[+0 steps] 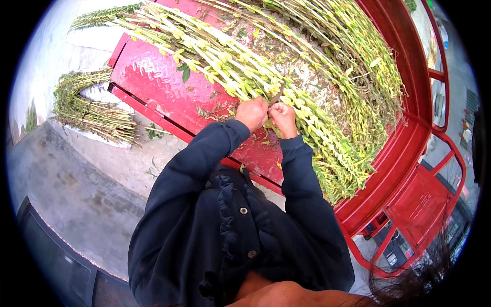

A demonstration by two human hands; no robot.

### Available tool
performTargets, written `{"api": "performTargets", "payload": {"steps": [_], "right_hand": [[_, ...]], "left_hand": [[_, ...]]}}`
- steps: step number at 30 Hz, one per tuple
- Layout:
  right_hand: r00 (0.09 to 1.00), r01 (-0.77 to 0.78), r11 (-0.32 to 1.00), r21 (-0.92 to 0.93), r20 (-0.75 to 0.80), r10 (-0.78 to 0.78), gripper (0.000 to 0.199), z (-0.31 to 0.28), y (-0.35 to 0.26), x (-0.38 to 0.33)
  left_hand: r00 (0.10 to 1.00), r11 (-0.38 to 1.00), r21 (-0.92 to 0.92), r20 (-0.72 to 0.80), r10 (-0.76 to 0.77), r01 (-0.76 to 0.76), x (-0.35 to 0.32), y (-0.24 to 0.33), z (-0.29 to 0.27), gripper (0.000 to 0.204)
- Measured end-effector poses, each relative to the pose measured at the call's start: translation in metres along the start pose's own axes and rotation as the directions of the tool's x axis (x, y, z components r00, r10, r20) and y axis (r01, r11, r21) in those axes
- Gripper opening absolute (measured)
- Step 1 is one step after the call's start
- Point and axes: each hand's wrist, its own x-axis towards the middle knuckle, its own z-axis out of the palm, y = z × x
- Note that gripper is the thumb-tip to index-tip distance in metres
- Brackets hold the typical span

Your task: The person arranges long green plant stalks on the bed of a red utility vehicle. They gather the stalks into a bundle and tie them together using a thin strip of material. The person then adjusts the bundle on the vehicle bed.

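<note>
A long bundle of cut stalks [220, 60] with pale green-yellow pods lies across the red cargo bed. A thin brown strip [277, 95] passes over the bundle and comes down between my hands. At the bundle's near side, my left hand [251, 114] is closed, its fingertips beside the strip. Close to its right, my right hand [283, 119] is a fist with the strip at its fingers. The two hands almost touch; what lies inside the fingers is mostly hidden.
More loose stalks [348, 48] lie on the far side of the red bed [158, 77], among dry leaf litter. Red side walls [414, 51] and rails stand at the right. On the ground at left are tied bundles [97, 113] on white sheets.
</note>
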Motion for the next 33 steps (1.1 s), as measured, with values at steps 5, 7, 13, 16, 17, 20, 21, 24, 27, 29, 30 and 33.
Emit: {"api": "performTargets", "payload": {"steps": [5, 7, 13, 16, 17, 20, 21, 24, 27, 29, 30, 33], "right_hand": [[0.997, 0.067, 0.996, -0.067, -0.035, -0.069, 0.006, 0.006, 0.014, 0.000], [0.965, 0.230, 0.908, -0.351, -0.038, -0.259, 0.007, 0.009, 0.017, 0.002], [0.963, 0.256, 0.918, -0.302, 0.002, -0.268, 0.008, 0.000, 0.028, 0.006], [0.994, 0.097, 0.987, -0.130, 0.054, -0.090, 0.010, 0.003, 0.017, -0.001], [0.996, 0.082, 0.987, -0.137, 0.036, -0.078, 0.011, 0.006, 0.011, -0.005], [0.996, 0.086, 0.979, -0.187, -0.005, -0.088, 0.012, 0.015, 0.005, -0.011], [0.992, 0.119, 0.967, -0.225, -0.008, -0.124, 0.013, 0.015, 0.011, -0.009], [0.985, 0.159, 0.958, -0.238, -0.031, -0.171, 0.012, 0.013, 0.023, -0.007], [0.962, 0.228, 0.905, -0.359, -0.063, -0.267, 0.010, 0.019, 0.015, -0.013], [0.945, 0.260, 0.874, -0.410, -0.077, -0.317, 0.009, 0.021, 0.013, -0.014], [0.943, 0.265, 0.880, -0.395, -0.086, -0.322, 0.008, 0.021, 0.017, -0.012], [0.967, 0.221, 0.921, -0.321, -0.052, -0.250, 0.009, 0.013, 0.028, -0.003]], "left_hand": [[0.987, 0.987, -0.045, -0.049, -0.156, 0.153, -0.010, 0.005, -0.002, 0.008], [0.978, 0.977, -0.080, -0.045, -0.203, 0.199, -0.013, 0.004, -0.001, 0.006], [0.969, 0.946, -0.217, -0.006, -0.249, 0.242, -0.017, -0.002, 0.001, 0.003], [0.966, 0.929, -0.267, 0.025, -0.259, 0.256, -0.020, -0.009, 0.002, 0.005], [0.964, 0.930, -0.256, 0.031, -0.265, 0.264, -0.020, -0.007, 0.001, 0.005], [0.962, 0.933, -0.242, 0.010, -0.273, 0.267, -0.019, -0.006, -0.001, 0.005], [0.962, 0.934, -0.241, -0.003, -0.274, 0.265, -0.019, -0.005, -0.002, 0.005], [0.954, 0.918, -0.276, -0.011, -0.299, 0.285, -0.024, -0.004, 0.002, 0.005], [0.953, 0.920, -0.264, -0.007, -0.302, 0.289, -0.027, -0.007, 0.004, 0.005], [0.960, 0.936, -0.230, -0.016, -0.278, 0.267, -0.026, -0.007, 0.004, 0.005], [0.964, 0.943, -0.214, -0.019, -0.266, 0.256, -0.025, -0.006, 0.004, 0.005], [0.970, 0.947, -0.223, -0.020, -0.243, 0.233, -0.026, -0.008, 0.005, 0.006]]}}
